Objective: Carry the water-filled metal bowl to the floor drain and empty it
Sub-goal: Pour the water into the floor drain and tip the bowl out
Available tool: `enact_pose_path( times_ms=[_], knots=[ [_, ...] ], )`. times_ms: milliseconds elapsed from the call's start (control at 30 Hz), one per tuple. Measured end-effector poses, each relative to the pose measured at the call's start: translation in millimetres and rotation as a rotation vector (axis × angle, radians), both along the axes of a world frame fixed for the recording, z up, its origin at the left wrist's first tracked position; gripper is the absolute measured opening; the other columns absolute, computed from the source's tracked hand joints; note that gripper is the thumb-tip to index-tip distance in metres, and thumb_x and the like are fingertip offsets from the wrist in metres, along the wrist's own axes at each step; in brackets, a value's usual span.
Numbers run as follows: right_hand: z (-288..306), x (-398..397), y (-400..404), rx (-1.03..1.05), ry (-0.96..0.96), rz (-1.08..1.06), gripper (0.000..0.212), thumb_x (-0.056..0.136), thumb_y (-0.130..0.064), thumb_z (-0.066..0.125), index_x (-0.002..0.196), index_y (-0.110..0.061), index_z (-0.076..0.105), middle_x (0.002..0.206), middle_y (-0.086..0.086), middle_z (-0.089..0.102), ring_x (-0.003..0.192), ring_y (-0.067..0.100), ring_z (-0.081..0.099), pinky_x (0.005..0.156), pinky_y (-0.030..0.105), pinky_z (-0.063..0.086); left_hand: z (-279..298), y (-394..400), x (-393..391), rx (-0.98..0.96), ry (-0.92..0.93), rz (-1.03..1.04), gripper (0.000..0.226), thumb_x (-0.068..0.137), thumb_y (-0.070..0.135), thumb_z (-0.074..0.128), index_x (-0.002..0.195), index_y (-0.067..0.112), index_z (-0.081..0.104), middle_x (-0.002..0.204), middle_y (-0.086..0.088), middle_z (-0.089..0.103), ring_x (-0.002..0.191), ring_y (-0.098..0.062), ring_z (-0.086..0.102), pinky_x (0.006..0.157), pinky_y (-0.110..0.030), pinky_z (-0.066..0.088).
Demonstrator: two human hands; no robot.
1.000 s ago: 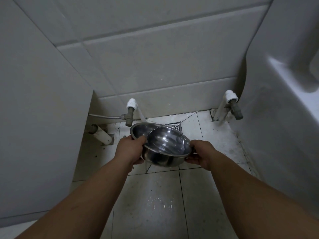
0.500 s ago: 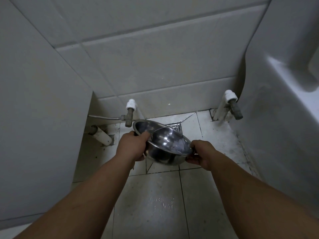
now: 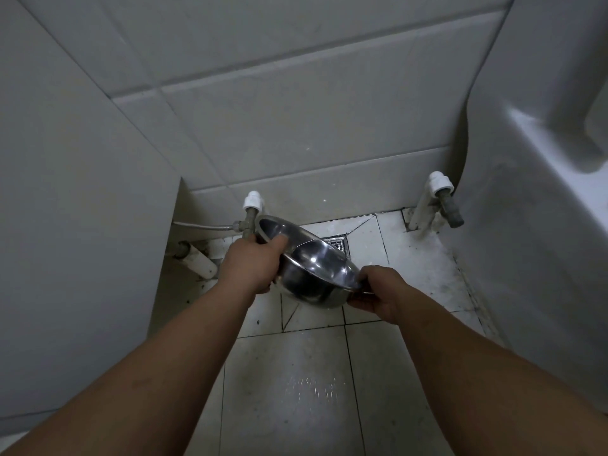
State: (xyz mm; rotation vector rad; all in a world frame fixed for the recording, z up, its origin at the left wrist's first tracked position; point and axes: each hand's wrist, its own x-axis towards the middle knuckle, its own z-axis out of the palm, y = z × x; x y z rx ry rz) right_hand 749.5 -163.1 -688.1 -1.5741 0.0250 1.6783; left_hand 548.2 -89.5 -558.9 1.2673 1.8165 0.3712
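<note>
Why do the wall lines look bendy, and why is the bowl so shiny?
In the head view the wide-angle lens bows the wall tile lines; the room is dim and greyish; the metal bowl, held by the left hand and right hand, mirrors bright glints; the floor drain sits half hidden behind it.

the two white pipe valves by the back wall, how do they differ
The left valve stands upright, with a thin hose running off to its left; the right valve leans out from the corner, and no hose shows on it. The bowl rim overlaps the left valve; the right valve stands clear. Both have white caps over dull metal bodies.
</note>
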Motion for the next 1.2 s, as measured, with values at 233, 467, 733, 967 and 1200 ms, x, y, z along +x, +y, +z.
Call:
enact_pose_path(
  times_ms=[233,467,733,967,1200],
  knots=[
    [2.8,-6.0,1.2,0.015,0.035,-0.009,0.02,0.084,0.009,0.05,0.094,0.003,0.067,0.076,0.019,0.074,0.072,0.033,0.074,0.052,0.037,0.064,14.4,6.6,8.4,0.05,0.126,-0.125,0.079,0.072,0.067,0.052,0.138,0.024,0.059,0.118,-0.013,0.068,0.089,-0.033,0.071,0.074,-0.049,0.067],
    [10.5,-12.2,3.8,0.051,0.09,-0.014,0.021,0.088,0.009,0.05,0.098,0.004,0.067,0.088,0.022,0.071,0.076,0.033,0.073,0.051,0.033,0.063,28.1,18.2,15.7,0.081,0.252,-0.221,0.102,0.067,0.08,0.045,0.152,0.023,0.046,0.132,-0.015,0.064,0.109,-0.041,0.069,0.095,-0.055,0.059],
    [13.8,-18.7,8.8,0.058,0.129,-0.021,0.023,0.09,0.011,0.047,0.101,0.004,0.066,0.097,0.024,0.072,0.08,0.033,0.073,0.051,0.033,0.064,35.6,23.3,21.6,0.143,0.376,-0.291,0.101,0.07,0.084,0.043,0.15,0.024,0.048,0.142,-0.011,0.049,0.109,-0.041,0.065,0.093,-0.054,0.058],
    [16.2,-23.1,11.8,0.076,0.186,-0.044,0.023,0.091,0.014,0.045,0.106,0.008,0.062,0.102,0.028,0.071,0.087,0.037,0.073,0.052,0.036,0.066,39.9,31.1,26.9,0.215,0.471,-0.376,0.082,0.075,0.082,0.042,0.134,0.027,0.056,0.133,-0.01,0.05,0.109,-0.036,0.061,0.087,-0.044,0.051],
    [17.7,-29.6,16.4,0.105,0.265,-0.012,0.026,0.086,0.017,0.046,0.106,0.009,0.06,0.094,0.029,0.075,0.069,0.036,0.08,0.05,0.033,0.063,48.6,36.1,33.3,0.279,0.571,-0.46,0.087,0.078,0.085,0.038,0.144,0.031,0.05,0.143,-0.007,0.048,0.117,-0.034,0.062,0.09,-0.046,0.052]
  ],
)
